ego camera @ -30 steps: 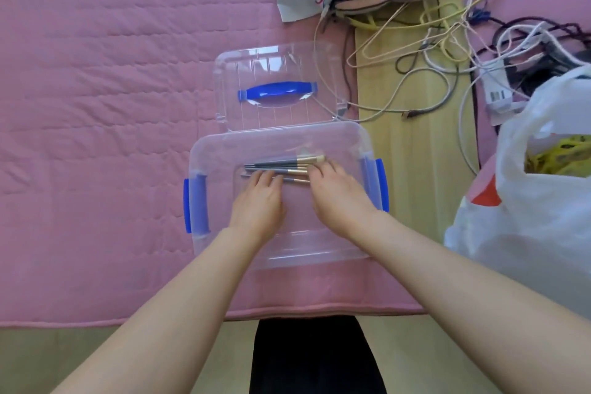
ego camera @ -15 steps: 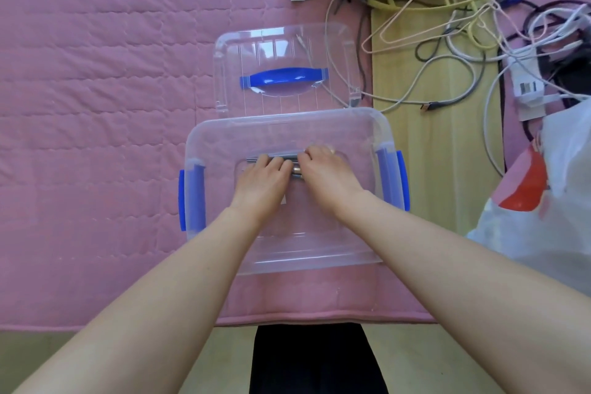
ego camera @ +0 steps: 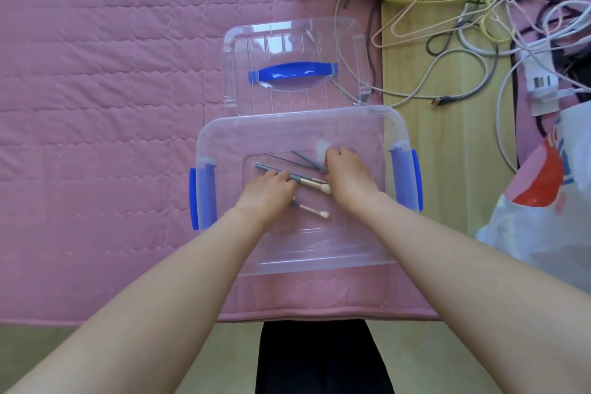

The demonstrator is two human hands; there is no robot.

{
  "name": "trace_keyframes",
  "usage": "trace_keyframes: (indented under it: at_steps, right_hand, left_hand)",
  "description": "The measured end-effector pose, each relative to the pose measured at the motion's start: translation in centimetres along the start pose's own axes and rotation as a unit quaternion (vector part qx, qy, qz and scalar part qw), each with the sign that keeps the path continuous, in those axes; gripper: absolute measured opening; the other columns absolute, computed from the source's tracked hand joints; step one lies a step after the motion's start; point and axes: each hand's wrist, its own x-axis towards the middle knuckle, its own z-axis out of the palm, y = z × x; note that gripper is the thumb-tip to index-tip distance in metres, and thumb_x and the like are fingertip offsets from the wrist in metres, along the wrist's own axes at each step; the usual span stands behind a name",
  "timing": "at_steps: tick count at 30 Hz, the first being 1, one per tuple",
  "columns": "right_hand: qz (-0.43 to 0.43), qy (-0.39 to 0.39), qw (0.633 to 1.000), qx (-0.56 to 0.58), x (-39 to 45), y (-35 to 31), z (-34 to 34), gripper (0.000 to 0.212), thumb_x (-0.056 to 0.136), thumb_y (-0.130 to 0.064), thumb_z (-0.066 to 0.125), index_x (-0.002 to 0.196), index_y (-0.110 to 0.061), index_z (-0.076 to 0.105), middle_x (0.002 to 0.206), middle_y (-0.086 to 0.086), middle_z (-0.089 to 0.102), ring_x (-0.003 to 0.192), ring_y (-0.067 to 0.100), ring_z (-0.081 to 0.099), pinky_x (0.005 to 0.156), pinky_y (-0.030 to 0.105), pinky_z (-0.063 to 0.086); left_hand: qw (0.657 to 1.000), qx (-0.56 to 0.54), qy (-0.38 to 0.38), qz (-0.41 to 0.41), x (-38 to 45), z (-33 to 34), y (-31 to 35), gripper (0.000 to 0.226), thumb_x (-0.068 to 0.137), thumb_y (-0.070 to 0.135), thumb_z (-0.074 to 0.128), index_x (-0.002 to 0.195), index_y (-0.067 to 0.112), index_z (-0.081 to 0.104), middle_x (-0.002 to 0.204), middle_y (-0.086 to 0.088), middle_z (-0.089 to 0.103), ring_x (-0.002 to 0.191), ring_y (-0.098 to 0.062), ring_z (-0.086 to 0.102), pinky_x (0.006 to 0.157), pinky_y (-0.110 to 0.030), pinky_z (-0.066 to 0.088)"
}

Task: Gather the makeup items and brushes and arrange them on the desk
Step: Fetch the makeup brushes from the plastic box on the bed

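Note:
A clear plastic box [ego camera: 224, 144] with blue side latches sits on a pink quilted mat. Several makeup brushes lie fanned out on its bottom. One gold-ferruled brush [ego camera: 312, 184] lies between my hands, and a smaller brush [ego camera: 311, 210] sticks out from under my left hand [ego camera: 267, 192]. That hand's fingers curl over the grey handles. My right hand [ego camera: 348, 176] grips thin grey-handled brushes [ego camera: 289, 160], and a blurred white fluffy brush head [ego camera: 321, 147] shows just above its knuckles.
The box's clear lid [ego camera: 294, 41] with a blue handle lies just behind the box. A tangle of cables and wire hangers [ego camera: 473, 29] covers the wooden floor to the right. A white plastic bag [ego camera: 550, 201] stands at the right edge.
The brushes were bunched under both hands and now lie fanned apart. My right hand has moved right and up with brushes in it, and my left hand has slid down.

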Motion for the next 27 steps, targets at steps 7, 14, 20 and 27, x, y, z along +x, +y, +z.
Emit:
trace_keyframes:
  at_steps: [7, 14, 20, 27]
  right_hand:
    - [0.0, -0.005, 1.0, 0.027, 0.7, -0.4, -0.6, 0.027, 0.09, -0.01, 0.051, 0.116, -0.005, 0.047, 0.118, 0.018, 0.049, 0.11, 0.038, 0.048, 0.085, 0.04, 0.043]
    - [-0.03, -0.043, 0.998, 0.046, 1.5, -0.6, -0.2, 0.023, 0.089, -0.01, 0.047, 0.111, -0.005, 0.05, 0.118, 0.022, 0.051, 0.104, 0.04, 0.052, 0.082, 0.037, 0.042]
    - [-0.038, -0.028, 0.998, 0.049, 1.2, -0.5, 0.1, 0.024, 0.093, -0.008, 0.045, 0.117, -0.005, 0.043, 0.122, 0.02, 0.048, 0.107, 0.039, 0.052, 0.079, 0.038, 0.04]
    - [0.002, -0.041, 0.999, 0.017, 1.1, -0.2, -0.4, 0.028, 0.089, -0.004, 0.047, 0.117, -0.002, 0.045, 0.119, 0.018, 0.047, 0.106, 0.038, 0.051, 0.074, 0.038, 0.038]
  left_hand:
    - [0.998, 0.018, 0.058, -0.018, 0.0, -0.5, -0.5, 0.024, 0.085, 0.001, 0.04, 0.106, 0.01, 0.045, 0.107, -0.011, 0.058, 0.101, -0.032, 0.052, 0.075, -0.037, 0.033]
    - [0.996, 0.079, 0.047, 0.006, 0.8, 0.0, -0.8, 0.023, 0.095, 0.02, 0.04, 0.116, 0.015, 0.049, 0.119, -0.006, 0.05, 0.109, -0.029, 0.049, 0.086, -0.037, 0.033]
    - [0.994, 0.092, 0.022, 0.046, 0.7, 0.5, -0.4, 0.023, 0.097, 0.015, 0.04, 0.114, 0.013, 0.054, 0.117, -0.007, 0.052, 0.111, -0.028, 0.045, 0.081, -0.035, 0.031]
    - [0.994, 0.102, 0.019, 0.038, 0.0, 0.7, -0.5, 0.015, 0.09, 0.011, 0.039, 0.104, 0.016, 0.043, 0.098, -0.008, 0.068, 0.097, -0.029, 0.056, 0.071, -0.034, 0.023]
